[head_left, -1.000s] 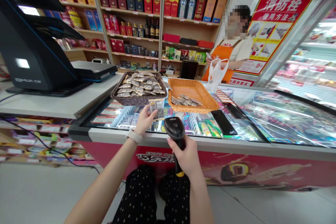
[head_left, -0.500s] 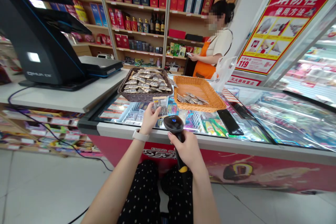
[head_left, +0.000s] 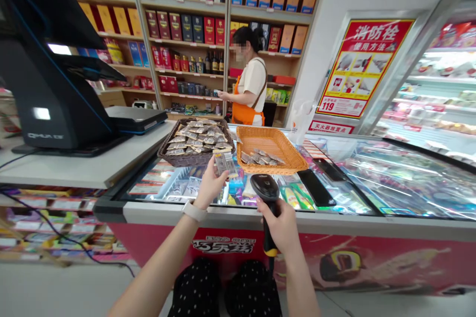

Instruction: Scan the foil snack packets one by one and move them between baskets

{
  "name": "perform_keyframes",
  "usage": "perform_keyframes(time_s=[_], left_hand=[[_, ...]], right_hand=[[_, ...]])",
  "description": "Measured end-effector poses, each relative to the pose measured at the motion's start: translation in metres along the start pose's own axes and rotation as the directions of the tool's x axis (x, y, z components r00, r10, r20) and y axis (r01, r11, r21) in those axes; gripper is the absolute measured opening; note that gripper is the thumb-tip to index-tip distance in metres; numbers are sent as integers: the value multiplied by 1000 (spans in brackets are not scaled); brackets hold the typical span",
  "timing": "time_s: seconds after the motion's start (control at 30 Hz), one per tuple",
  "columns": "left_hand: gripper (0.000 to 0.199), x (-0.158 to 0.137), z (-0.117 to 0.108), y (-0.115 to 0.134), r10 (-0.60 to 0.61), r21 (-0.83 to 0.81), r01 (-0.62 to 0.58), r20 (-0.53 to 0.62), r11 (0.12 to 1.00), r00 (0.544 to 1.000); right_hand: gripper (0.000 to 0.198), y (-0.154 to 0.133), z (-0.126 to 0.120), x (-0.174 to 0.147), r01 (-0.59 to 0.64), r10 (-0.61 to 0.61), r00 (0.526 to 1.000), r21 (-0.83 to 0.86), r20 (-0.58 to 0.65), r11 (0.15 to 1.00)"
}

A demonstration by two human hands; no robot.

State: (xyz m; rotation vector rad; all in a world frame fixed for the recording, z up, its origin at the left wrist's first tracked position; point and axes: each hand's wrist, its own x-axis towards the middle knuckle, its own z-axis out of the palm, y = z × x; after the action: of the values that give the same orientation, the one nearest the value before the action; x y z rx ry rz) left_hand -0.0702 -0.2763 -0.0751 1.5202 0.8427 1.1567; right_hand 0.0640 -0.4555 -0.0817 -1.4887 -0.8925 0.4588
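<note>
Pinched in my left hand (head_left: 211, 184) is a small clear packet (head_left: 225, 162) with a printed label, held over the freezer's glass top. My right hand (head_left: 281, 223) is wrapped round the handle of a black barcode scanner (head_left: 265, 187), whose head points forward below the orange basket. Behind the packet a dark brown wicker basket (head_left: 186, 159) is heaped with similar packets (head_left: 199, 134). To its right stands an orange wicker basket (head_left: 273, 137) with a small group of packets (head_left: 261, 157) at its front left.
Two black phones (head_left: 316, 188) (head_left: 329, 169) lie on the freezer glass at right. A white plastic bag (head_left: 300, 121) stands behind the orange basket. At left, a dark checkout machine (head_left: 74, 104) sits on a white counter (head_left: 89, 163). A person in an orange apron (head_left: 247, 91) stands behind the freezer.
My view has tilted up and shifted. The scanner has moved right, farther from the packet, and the packet is tilted more. The person in the apron appears farther left, still holding something small.
</note>
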Motion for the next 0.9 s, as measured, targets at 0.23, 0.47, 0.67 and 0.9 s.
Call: perform_keyframes(time_s=[0.23,0.47,0.67,0.9], left_hand=[[36,48,91,45,14,-282,74,295,957,955],[31,46,121,32,-200,-286,312,361,906,911],[55,43,26,33,32,-12,-30,182,999,983],[42,110,-126,43,196,680,27,-249,733,948]], right_hand=[[50,22,-36,2,-30,30,994,2,-109,1000],[57,33,-50,-4,-8,1,990,-50,-142,999],[57,37,-43,-6,-14,12,994,-20,-107,1000],[47,14,-9,-17,16,-17,1000,71,13,997]])
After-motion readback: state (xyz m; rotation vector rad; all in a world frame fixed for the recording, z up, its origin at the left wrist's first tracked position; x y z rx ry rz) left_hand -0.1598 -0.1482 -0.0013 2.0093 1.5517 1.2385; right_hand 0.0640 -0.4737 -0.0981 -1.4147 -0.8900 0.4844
